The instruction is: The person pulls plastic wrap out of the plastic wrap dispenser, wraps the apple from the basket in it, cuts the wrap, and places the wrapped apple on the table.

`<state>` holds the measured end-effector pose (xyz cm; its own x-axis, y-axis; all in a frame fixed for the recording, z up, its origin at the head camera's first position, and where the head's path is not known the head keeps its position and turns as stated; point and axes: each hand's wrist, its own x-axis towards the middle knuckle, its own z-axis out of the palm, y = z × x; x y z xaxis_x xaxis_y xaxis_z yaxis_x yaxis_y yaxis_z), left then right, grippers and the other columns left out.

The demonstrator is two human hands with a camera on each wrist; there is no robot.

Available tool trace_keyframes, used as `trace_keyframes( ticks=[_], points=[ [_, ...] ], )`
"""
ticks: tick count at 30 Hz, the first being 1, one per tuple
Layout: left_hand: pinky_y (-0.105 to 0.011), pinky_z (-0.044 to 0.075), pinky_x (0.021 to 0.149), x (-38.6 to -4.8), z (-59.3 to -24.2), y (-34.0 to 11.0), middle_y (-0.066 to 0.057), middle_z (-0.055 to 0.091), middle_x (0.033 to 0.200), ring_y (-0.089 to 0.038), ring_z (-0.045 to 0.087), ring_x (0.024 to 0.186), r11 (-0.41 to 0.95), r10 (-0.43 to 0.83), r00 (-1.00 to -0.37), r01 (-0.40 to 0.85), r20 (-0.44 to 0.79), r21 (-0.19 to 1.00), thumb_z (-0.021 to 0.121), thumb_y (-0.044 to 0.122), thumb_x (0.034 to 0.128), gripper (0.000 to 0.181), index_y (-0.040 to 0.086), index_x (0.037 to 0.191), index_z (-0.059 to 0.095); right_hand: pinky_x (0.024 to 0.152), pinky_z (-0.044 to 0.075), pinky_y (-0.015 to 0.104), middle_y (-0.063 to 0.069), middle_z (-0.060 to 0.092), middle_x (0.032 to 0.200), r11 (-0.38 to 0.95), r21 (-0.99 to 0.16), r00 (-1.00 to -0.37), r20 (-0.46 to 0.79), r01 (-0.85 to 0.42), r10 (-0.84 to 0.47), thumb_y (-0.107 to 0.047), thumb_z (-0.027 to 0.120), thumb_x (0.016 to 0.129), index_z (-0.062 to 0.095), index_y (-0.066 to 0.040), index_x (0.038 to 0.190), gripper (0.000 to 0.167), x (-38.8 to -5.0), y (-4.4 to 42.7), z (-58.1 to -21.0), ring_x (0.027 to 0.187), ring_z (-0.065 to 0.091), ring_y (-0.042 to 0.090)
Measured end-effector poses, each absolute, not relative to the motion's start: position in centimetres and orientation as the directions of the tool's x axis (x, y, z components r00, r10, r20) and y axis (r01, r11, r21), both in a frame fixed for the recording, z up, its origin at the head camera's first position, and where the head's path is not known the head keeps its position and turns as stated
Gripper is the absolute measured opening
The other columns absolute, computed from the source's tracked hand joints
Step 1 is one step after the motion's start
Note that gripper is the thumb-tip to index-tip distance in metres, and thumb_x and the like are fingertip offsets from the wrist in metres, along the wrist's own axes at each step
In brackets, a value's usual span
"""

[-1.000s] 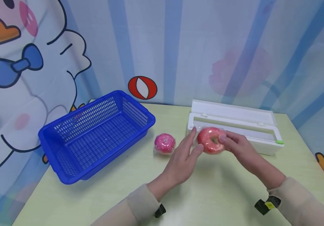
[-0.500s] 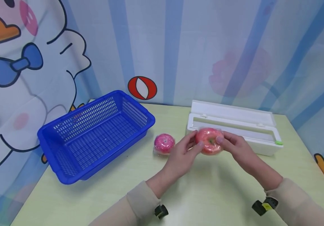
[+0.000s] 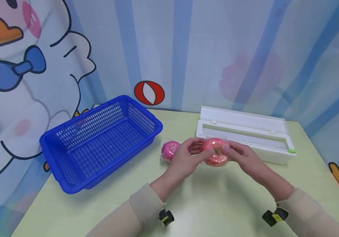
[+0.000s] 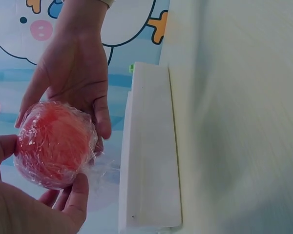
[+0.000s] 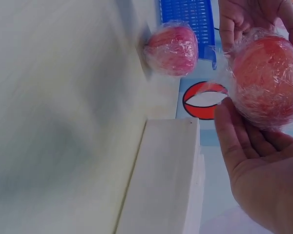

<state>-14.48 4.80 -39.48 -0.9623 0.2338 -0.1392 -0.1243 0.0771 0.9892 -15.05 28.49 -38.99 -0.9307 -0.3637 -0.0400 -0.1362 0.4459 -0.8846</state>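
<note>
A red apple wrapped in clear plastic film is held up between both hands, above the table. My left hand grips it from the left, its thumb across the near face. On the other side my right hand holds it, thumb near the stem hollow. In the left wrist view a loose tail of film hangs off the wrapped apple. Just behind my left hand, a pink round fruit, also film-wrapped, sits on the table; the hand partly hides it in the head view.
At the left of the table stands a blue perforated plastic basket. A long white box, its lid raised and a green piece at its right end, lies behind the hands. A printed curtain hangs behind the pale table.
My left fingers, straighter beside the apple a second ago, now curl round it. The apple and both hands have shifted slightly left and nearer, so my left hand covers more of the pink fruit.
</note>
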Motion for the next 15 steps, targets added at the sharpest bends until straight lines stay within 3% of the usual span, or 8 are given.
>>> trace_keyframes(
  ticks=[6,11,15],
  points=[
    [-0.040,0.058,0.104,-14.5,-39.4,5.1,-0.001,0.067,0.136,-0.022,0.065,0.127,0.031,0.217,-0.961,-0.171,-0.174,0.985,0.082,0.042,0.0953,0.056,0.022,0.144,0.063,0.105,0.055,0.056,0.017,0.059,0.152,0.535,-0.797,-0.922,0.068,-0.280,-0.382,-0.031,0.055,0.113,0.047,-0.007,0.161,0.054,-14.6,28.4,-38.4,0.134,0.060,0.037],
    [-0.045,0.056,0.106,-14.5,-39.2,5.2,-0.001,0.067,0.135,-0.021,0.065,0.126,0.000,0.217,-0.957,-0.195,-0.191,0.981,0.081,0.043,0.0960,0.054,0.022,0.143,0.063,0.107,0.051,0.061,0.013,0.049,0.162,0.603,-0.629,-0.863,0.255,-0.491,-0.437,-0.022,0.082,0.096,0.037,-0.014,0.167,0.085,-13.9,28.3,-37.4,0.142,0.053,0.037],
    [-0.049,0.054,0.109,-14.4,-39.0,5.1,-0.001,0.067,0.135,-0.022,0.064,0.127,-0.006,0.215,-0.956,-0.205,-0.199,0.979,0.080,0.043,0.0964,0.054,0.021,0.143,0.063,0.106,0.052,0.063,0.010,0.053,0.158,0.647,-0.503,-0.817,0.291,-0.573,-0.497,-0.027,0.094,0.084,0.037,-0.016,0.167,0.101,-13.6,27.8,-37.0,0.142,0.053,0.036]
  ],
)
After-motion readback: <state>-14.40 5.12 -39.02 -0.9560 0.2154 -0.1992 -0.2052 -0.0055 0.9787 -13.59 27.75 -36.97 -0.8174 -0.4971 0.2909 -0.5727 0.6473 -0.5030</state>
